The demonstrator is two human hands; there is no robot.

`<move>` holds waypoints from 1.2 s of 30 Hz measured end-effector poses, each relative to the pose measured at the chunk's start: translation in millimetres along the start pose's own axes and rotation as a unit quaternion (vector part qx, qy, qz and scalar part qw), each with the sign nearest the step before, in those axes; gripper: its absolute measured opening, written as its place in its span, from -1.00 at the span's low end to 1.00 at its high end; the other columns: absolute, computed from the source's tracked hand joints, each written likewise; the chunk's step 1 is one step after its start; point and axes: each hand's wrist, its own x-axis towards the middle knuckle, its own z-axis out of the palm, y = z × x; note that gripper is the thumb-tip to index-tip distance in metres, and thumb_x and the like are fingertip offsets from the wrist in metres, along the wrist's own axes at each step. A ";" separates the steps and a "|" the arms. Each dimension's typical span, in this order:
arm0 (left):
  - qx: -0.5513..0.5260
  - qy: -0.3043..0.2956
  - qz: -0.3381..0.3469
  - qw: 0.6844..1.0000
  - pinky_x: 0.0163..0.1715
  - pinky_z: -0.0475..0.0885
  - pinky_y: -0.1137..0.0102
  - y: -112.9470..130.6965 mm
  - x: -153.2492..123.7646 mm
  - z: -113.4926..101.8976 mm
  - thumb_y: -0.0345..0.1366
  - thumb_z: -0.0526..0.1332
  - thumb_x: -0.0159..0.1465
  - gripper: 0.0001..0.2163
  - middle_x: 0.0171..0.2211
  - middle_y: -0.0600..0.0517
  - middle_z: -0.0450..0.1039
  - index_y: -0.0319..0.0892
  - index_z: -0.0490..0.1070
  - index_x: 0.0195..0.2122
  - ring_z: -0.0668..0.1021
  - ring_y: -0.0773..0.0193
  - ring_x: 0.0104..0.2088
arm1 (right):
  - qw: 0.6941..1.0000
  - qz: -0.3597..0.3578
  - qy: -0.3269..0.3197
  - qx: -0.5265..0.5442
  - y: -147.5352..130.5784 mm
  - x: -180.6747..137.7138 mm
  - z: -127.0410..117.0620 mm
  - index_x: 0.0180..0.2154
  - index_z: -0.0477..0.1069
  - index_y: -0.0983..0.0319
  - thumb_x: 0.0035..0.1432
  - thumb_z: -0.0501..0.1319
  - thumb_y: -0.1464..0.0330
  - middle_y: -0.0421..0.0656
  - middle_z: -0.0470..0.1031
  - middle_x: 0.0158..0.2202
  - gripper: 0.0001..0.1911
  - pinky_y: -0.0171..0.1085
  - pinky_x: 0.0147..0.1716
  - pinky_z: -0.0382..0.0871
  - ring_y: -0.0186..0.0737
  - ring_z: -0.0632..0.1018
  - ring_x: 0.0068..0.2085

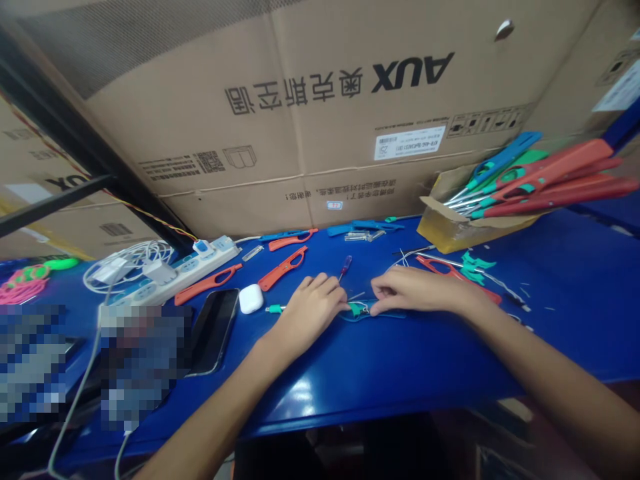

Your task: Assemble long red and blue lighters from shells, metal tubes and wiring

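Note:
A long-nosed lighter with an opened blue shell point(397, 316) lies on the blue table. Its green trigger part point(356, 309) and thin white wires show between my hands, and a green tip point(274, 309) sticks out at the left. My left hand point(313, 310) is closed over the lighter's metal tube, pressing it down. My right hand point(407, 290) is curled, with thumb and forefinger at the wire end; whatever they pinch is too small to make out. Just behind my hands lies a screwdriver with a purple handle point(345, 267).
Orange shell halves point(283, 268), a white earphone case point(251, 299) and a black phone point(215, 330) lie leftward, by a power strip point(190, 267). An open carton point(465, 230) of lighters stands back right, near green trigger pieces point(475, 267). A large cardboard box point(310, 133) walls the back.

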 end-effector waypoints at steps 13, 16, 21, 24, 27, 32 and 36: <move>-0.046 0.036 -0.009 0.998 -0.37 0.35 0.41 0.5 -1.1 4.5 -0.16 0.06 0.48 -0.75 -0.20 0.03 0.47 -0.18 0.43 -0.19 0.48 0.24 -0.19 | 0.999 0.020 -0.014 0.030 -3.6 -2.0 -1.1 -0.44 0.32 0.19 0.18 0.25 -0.07 -0.25 0.39 -0.47 -0.53 -0.28 -0.42 0.10 -0.29 0.37 -0.43; -0.054 0.035 -0.013 0.998 -0.37 0.36 0.41 1.1 -0.8 3.6 -0.17 0.06 0.48 -0.76 -0.19 0.03 0.48 -0.18 0.44 -0.19 0.49 0.25 -0.18 | 0.999 0.016 -0.014 0.032 -2.5 -0.8 -0.1 -0.45 0.31 0.19 0.18 0.26 -0.06 -0.26 0.36 -0.49 -0.53 -0.27 -0.42 0.10 -0.31 0.35 -0.44; -0.059 0.039 -0.015 0.997 -0.33 0.40 0.41 1.2 -0.7 3.3 -0.18 0.07 0.48 -0.76 -0.17 0.01 0.48 -0.18 0.45 -0.17 0.50 0.25 -0.18 | 0.999 0.011 -0.009 0.029 -1.3 -0.5 -0.2 -0.44 0.32 0.19 0.18 0.26 -0.07 -0.27 0.36 -0.49 -0.53 -0.27 -0.42 0.09 -0.31 0.34 -0.44; -0.064 0.031 -0.014 0.997 -0.29 0.42 0.39 0.6 -0.4 2.6 -0.20 0.10 0.47 -0.79 -0.18 0.02 0.49 -0.18 0.47 -0.18 0.49 0.23 -0.18 | 0.999 0.016 -0.008 0.028 -0.7 -0.9 -0.7 -0.44 0.33 0.19 0.18 0.25 -0.08 -0.26 0.37 -0.49 -0.52 -0.27 -0.43 0.09 -0.30 0.36 -0.44; -0.071 0.036 -0.008 0.997 -0.22 0.43 0.38 -0.1 -0.1 3.8 -0.21 0.11 0.46 -0.79 -0.19 0.02 0.49 -0.18 0.48 -0.18 0.49 0.24 -0.17 | 1.000 0.014 -0.007 0.027 -0.9 -1.4 -1.2 -0.44 0.33 0.19 0.17 0.25 -0.10 -0.26 0.36 -0.49 -0.51 -0.28 -0.43 0.08 -0.30 0.35 -0.44; -0.051 0.049 0.000 0.997 -0.27 0.43 0.40 0.4 0.2 8.7 -0.21 0.08 0.48 -0.76 -0.19 0.01 0.49 -0.18 0.49 -0.18 0.48 0.25 -0.20 | 0.999 0.018 -0.011 0.033 -2.9 -1.9 -1.8 -0.45 0.32 0.19 0.16 0.25 -0.11 -0.26 0.36 -0.49 -0.50 -0.28 -0.43 0.07 -0.30 0.34 -0.44; -0.032 0.043 0.011 0.999 -0.30 0.42 0.40 0.9 -0.2 6.5 -0.23 0.10 0.47 -0.77 -0.20 -0.01 0.49 -0.16 0.53 -0.20 0.46 0.24 -0.20 | 0.999 0.017 -0.010 0.035 -1.7 -1.4 -1.2 -0.44 0.34 0.19 0.15 0.25 -0.11 -0.25 0.37 -0.48 -0.50 -0.28 -0.44 0.08 -0.29 0.35 -0.43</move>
